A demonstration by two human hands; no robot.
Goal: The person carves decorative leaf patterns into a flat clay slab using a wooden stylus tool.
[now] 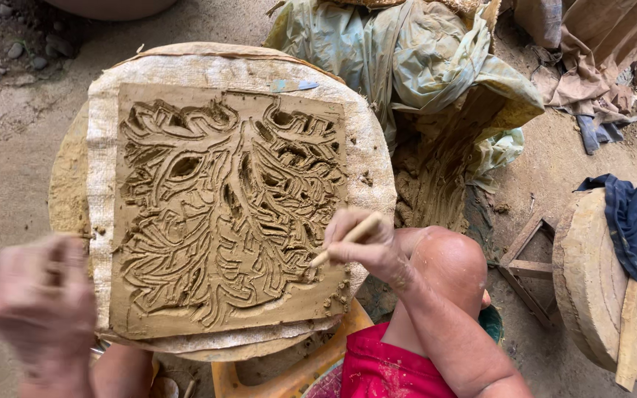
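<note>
Clay slab (223,214), square and carved with curling grooves, lies flat on a sackcloth-covered round board (366,158). At the slab's lower right edge, the fingers of my right hand (366,247) pinch a thin wooden stick (348,237); its long axis slants down-left, tip on the clay. Left of the slab, my left hand (42,306) hangs blurred; I cannot tell its grip.

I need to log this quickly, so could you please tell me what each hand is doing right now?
Left hand: blurred, raised beside the carved square brown clay slab; grip cannot be told.
Right hand: closed on a thin pale wooden stick at the slab's edge.
</note>
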